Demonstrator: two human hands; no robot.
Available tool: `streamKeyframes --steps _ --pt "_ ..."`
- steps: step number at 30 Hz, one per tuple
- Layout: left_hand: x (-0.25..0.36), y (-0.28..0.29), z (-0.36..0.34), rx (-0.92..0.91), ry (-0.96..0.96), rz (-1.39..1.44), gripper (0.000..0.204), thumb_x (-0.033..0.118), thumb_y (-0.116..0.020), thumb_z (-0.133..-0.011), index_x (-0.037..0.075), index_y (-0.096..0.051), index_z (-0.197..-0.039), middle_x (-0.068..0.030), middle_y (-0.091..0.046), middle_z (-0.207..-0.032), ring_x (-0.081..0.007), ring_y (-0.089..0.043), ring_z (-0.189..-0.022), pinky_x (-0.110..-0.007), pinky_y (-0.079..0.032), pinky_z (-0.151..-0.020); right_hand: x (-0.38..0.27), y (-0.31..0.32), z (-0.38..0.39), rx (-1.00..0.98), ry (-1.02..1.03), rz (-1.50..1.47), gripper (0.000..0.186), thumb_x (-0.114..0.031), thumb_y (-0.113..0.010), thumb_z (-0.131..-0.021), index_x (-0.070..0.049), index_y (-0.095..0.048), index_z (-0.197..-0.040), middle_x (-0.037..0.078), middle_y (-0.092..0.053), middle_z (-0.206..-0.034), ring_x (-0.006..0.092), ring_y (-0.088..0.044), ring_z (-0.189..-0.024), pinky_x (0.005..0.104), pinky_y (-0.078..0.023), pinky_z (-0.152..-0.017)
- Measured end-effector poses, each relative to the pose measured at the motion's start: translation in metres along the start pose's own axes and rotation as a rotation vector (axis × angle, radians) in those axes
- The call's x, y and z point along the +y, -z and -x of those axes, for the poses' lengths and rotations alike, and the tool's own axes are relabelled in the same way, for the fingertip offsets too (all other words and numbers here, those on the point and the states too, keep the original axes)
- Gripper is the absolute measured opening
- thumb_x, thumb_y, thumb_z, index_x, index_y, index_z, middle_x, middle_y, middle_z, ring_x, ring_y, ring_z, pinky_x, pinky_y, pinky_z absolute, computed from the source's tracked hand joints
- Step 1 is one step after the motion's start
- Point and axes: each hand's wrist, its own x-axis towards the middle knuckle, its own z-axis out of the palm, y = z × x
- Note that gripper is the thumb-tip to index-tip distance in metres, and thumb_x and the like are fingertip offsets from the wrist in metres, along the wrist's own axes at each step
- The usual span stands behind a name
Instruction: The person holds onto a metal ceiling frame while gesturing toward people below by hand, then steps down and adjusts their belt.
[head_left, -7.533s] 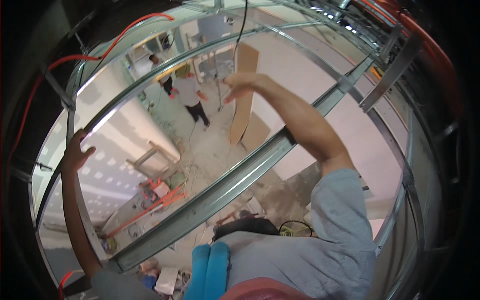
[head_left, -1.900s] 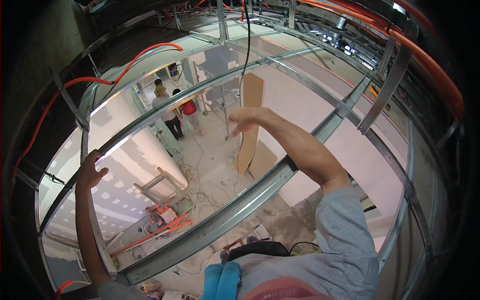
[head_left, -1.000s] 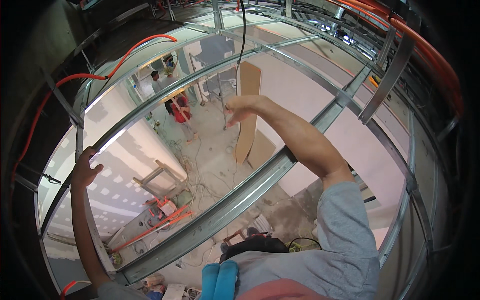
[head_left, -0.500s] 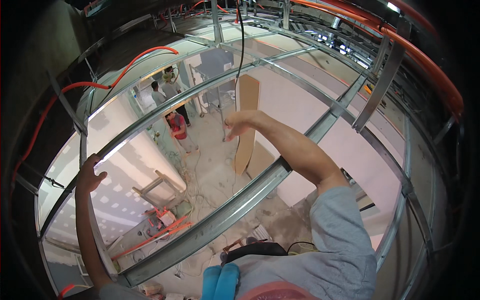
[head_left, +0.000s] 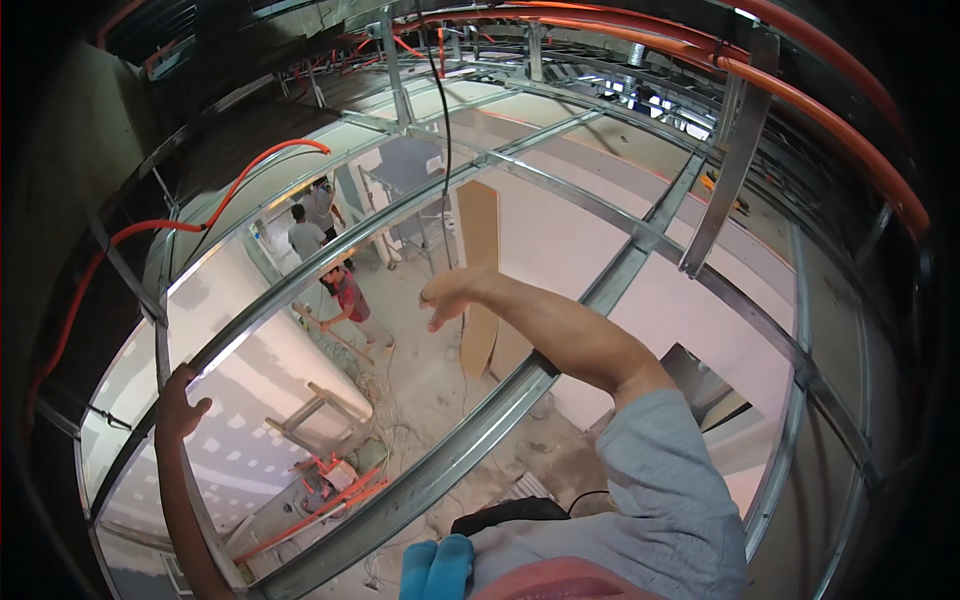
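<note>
Two bare hands reach into a grid of metal ceiling framing, and I watch from above the work, looking down through it at a building site. My left hand (head_left: 180, 408) is wrapped around a thin metal channel (head_left: 300, 285) that curves across the left of the view, fingers closed on its lower stretch. My right hand (head_left: 447, 296) is stretched out on a bare forearm, loosely open with the fingers slightly curled, gripping nothing; it sits just below the same channel, and I cannot tell whether it touches the metal. A wider steel track (head_left: 470, 440) runs diagonally beneath my right arm, from lower left toward upper right. Orange conduit (head_left: 800, 100) arcs along the top right, and a thinner orange cable (head_left: 250, 180) loops at upper left. A black cable (head_left: 445, 150) hangs down just above the right hand. Far below, three people (head_left: 330, 260) stand on a dusty floor near a white drywall partition (head_left: 260, 370). A tall brown board (head_left: 478, 270) leans against a white wall. A grey sleeve (head_left: 670, 490) covers my right upper arm.
</note>
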Motion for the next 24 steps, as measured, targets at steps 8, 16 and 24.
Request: streamKeyframes --steps 8,16,24 --pt "-0.002 -0.002 0.002 -0.008 0.089 0.021 0.065 0.011 -0.086 -0.068 0.003 -0.053 -0.124 -0.0223 -0.052 -0.144 -0.0382 -0.056 -0.127 -0.045 -0.046 -0.106 -0.012 0.010 0.009 -0.017 -0.022 -0.001 0.074 -0.046 -0.074 -0.086 -0.006 -0.052 -0.145 0.013 -0.059 -0.142 0.0327 -0.056 -0.130 0.0435 -0.047 -0.106" --pt "0.000 0.000 0.001 0.001 0.056 0.025 0.062 0.012 -0.085 -0.067 0.002 -0.055 -0.122 -0.0231 -0.054 -0.142 -0.0399 -0.055 -0.127 -0.045 -0.046 -0.106 -0.012 0.009 0.007 -0.021 -0.016 0.025 0.073 -0.046 -0.075 -0.086 -0.005 -0.054 -0.143 0.015 -0.062 -0.139 0.0331 -0.058 -0.127 0.0428 -0.048 -0.104" --pt "0.004 0.005 0.002 -0.064 0.079 0.003 0.064 0.012 -0.084 -0.068 0.002 -0.054 -0.124 -0.0224 -0.054 -0.142 -0.0390 -0.055 -0.127 -0.043 -0.045 -0.107 -0.009 0.005 0.001 -0.031 -0.006 0.029 0.076 -0.047 -0.075 -0.085 -0.005 -0.053 -0.144 0.015 -0.061 -0.139 0.0331 -0.058 -0.127 0.0425 -0.048 -0.104"
